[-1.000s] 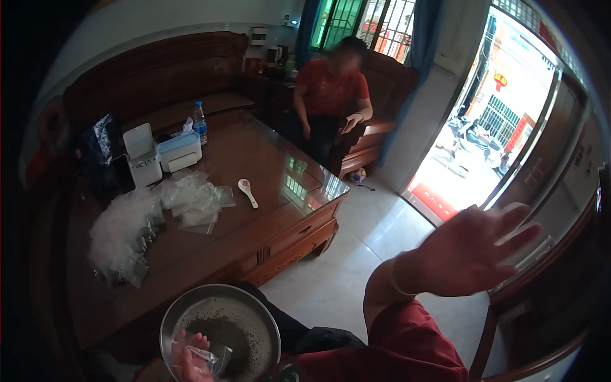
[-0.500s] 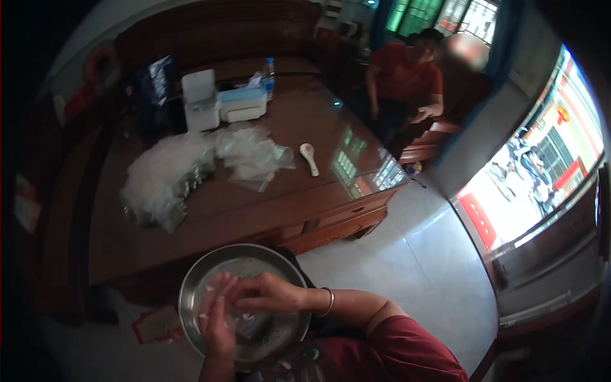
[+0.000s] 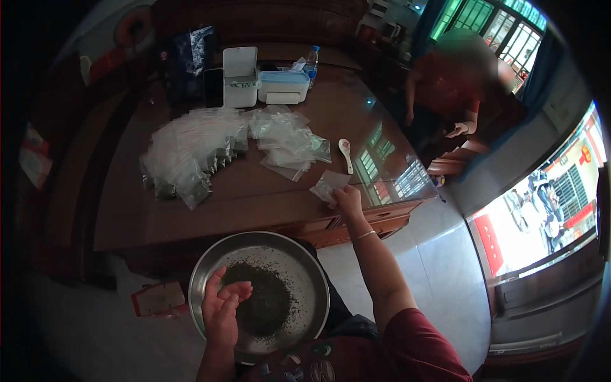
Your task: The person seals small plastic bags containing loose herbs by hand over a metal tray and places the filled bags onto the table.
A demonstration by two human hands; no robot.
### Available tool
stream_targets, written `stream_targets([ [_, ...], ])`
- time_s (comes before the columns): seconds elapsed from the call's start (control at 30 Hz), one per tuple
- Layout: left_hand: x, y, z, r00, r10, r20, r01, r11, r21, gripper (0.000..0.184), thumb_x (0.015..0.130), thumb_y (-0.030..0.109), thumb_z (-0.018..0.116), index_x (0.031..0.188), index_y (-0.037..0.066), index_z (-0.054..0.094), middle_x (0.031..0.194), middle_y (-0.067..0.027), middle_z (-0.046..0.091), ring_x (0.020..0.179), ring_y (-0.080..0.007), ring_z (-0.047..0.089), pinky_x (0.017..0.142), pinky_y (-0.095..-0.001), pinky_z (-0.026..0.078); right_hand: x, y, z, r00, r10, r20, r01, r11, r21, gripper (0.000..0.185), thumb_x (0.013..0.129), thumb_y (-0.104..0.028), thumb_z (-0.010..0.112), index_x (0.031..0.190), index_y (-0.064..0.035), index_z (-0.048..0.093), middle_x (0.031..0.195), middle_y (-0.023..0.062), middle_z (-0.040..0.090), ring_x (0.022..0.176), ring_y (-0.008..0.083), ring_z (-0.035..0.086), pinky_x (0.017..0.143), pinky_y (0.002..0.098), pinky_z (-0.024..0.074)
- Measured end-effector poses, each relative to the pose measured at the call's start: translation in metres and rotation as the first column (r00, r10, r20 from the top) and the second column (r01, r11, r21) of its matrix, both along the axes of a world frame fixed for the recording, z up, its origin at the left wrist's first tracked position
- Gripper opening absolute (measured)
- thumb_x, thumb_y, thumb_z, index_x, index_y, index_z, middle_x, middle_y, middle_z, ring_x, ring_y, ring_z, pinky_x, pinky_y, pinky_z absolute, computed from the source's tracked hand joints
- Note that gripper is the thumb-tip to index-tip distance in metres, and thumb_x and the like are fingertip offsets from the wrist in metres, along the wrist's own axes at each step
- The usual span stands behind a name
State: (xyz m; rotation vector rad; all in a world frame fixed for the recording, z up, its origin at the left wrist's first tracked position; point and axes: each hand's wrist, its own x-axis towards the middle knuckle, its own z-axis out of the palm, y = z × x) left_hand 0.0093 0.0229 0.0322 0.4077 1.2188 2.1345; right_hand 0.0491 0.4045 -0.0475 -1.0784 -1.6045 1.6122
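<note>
My right hand point(image 3: 347, 201) is over the table's near edge, its fingers closed on a small clear plastic bag point(image 3: 328, 183). Just beyond that bag lies a white spoon point(image 3: 345, 153). Over the left part of a round metal basin point(image 3: 316, 280) is my left hand point(image 3: 224, 304), palm partly up, fingers apart and loosely bent, holding nothing. Dark green dried flakes point(image 3: 267, 302) cover much of the basin's bottom. On the table, a fanned heap of bags with dark contents point(image 3: 197, 149) spreads at the left, beside a looser pile of clear bags point(image 3: 286, 137).
The brown table point(image 3: 267, 200) also carries a white open-lidded box point(image 3: 240, 89), a blue-topped container point(image 3: 283, 86) and a water bottle point(image 3: 311, 67). A person in red point(image 3: 439, 86) sits beyond its right corner. A red-edged object point(image 3: 159, 299) lies on the floor.
My hands were together over the basin and are now apart. The right hand has moved up and right to the table with a bag; the left stays over the basin.
</note>
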Motion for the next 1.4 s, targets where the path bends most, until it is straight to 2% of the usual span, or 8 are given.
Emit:
stream_targets([
  [0.13,-0.002,0.0,-0.002,1.0,-0.017,0.011,0.017,1.0,-0.025,0.056,0.083,0.008,0.051,0.133,0.0,0.026,0.101,-0.0177,0.058,0.089,-0.0195,0.056,0.082,-0.0281,0.042,-0.031,0.032,-0.025,0.966,-0.11,0.235,0.079,0.987,0.14,0.021,0.07,-0.006,0.052,0.084,0.0096,0.056,0.072,0.0192,0.059,0.05,0.0285,0.059,0.041,0.033,0.0504],
  [0.5,-0.004,-0.009,-0.003,1.0,0.024,0.0,-0.024,0.996,-0.087,0.057,0.081,0.001,0.051,0.133,0.0,0.026,0.099,-0.0166,0.058,0.089,-0.0194,0.055,0.085,-0.0298,0.042,-0.066,0.02,0.014,0.939,0.038,0.342,-0.114,0.972,0.204,0.049,0.072,-0.024,0.068,0.101,0.0121,0.05,0.084,0.0217,0.06,0.049,0.0291,0.059,0.043,0.0328,0.0507],
  [0.6,-0.005,-0.015,-0.006,0.998,0.062,-0.011,-0.063,0.991,-0.115,0.057,0.081,0.0,0.051,0.132,0.0,0.026,0.098,-0.0161,0.058,0.089,-0.019,0.055,0.086,-0.0299,0.042,-0.052,0.014,0.002,0.949,0.05,0.313,-0.084,0.992,0.096,0.054,0.07,-0.024,0.069,0.112,0.003,0.048,0.101,0.0218,0.058,0.07,0.0322,0.063,0.058,0.0379,0.0525],
  [0.67,-0.007,-0.017,-0.007,0.998,0.065,-0.027,-0.067,0.99,-0.125,0.056,0.081,0.0,0.051,0.132,0.0,0.027,0.098,-0.0158,0.058,0.089,-0.0188,0.054,0.086,-0.0299,0.042,-0.045,-0.005,-0.008,0.935,-0.096,0.341,-0.136,0.792,0.596,0.049,0.073,-0.025,0.065,0.114,-0.0026,0.049,0.108,0.0202,0.055,0.085,0.0331,0.059,0.069,0.0395,0.0493],
  [0.73,-0.009,-0.017,-0.008,0.997,0.062,-0.047,-0.067,0.989,-0.132,0.055,0.081,0.0,0.051,0.132,0.0,0.028,0.099,-0.0155,0.058,0.089,-0.0186,0.054,0.087,-0.03,0.042,-0.042,-0.015,-0.012,0.929,-0.238,0.282,-0.187,0.356,0.916,0.046,0.075,-0.025,0.062,0.115,-0.0082,0.049,0.115,0.0185,0.053,0.1,0.034,0.055,0.081,0.0412,0.046],
  [1.07,-0.008,-0.016,-0.008,0.995,-0.015,-0.099,0.001,0.99,-0.143,0.052,0.083,0.002,0.05,0.131,0.0,0.03,0.098,-0.0142,0.059,0.086,-0.0172,0.054,0.083,-0.0274,0.042,-0.072,0.031,-0.043,0.821,-0.067,0.567,-0.512,0.356,0.782,0.034,0.084,-0.023,0.043,0.116,-0.0124,0.051,0.126,0.0132,0.046,0.114,0.0345,0.044,0.094,0.0381,0.0349],
  [1.23,-0.015,-0.019,-0.004,0.988,0.022,-0.153,-0.044,0.989,-0.141,0.049,0.084,0.002,0.05,0.129,-0.001,0.033,0.097,-0.0145,0.059,0.086,-0.0176,0.055,0.083,-0.0278,0.042,-0.065,0.0,-0.028,0.841,-0.33,0.429,-0.398,0.16,0.903,0.034,0.081,-0.019,0.048,0.114,-0.0114,0.051,0.125,0.0131,0.046,0.111,0.0338,0.046,0.093,0.0388,0.0354],
  [1.4,-0.026,-0.023,0.001,0.98,0.088,-0.181,-0.115,0.983,-0.142,0.046,0.084,0.002,0.049,0.127,-0.001,0.035,0.096,-0.0144,0.059,0.086,-0.0175,0.055,0.083,-0.0281,0.043,-0.069,-0.043,0.0,0.961,-0.094,0.262,-0.244,0.165,0.956,0.034,0.078,-0.014,0.053,0.111,-0.0099,0.052,0.121,0.0128,0.048,0.106,0.0333,0.048,0.09,0.0393,0.0373],
])
